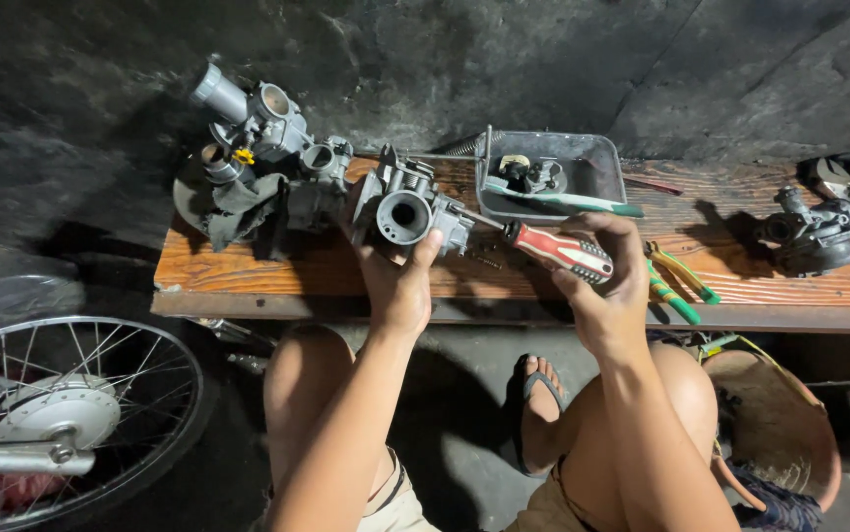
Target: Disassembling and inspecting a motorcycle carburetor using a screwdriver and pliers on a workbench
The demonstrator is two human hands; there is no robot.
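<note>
The left hand grips a grey carburettor from below, thumb up its right side, holding it just above the wooden bench. The right hand is closed around a red-handled screwdriver, whose shaft points left and meets the carburettor's side. Beyond the right hand's grip sits a metal tray; just right of it lie green pliers. More carburettors stand left of the held one.

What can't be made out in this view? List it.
- Screwdriver tip: head view, hidden behind the carburetor in the left hand.
- Handle end: covered by the right hand.
- Parts in the metal tray: too small and shadowed.
- Wheel: cut off by the left edge.
</note>
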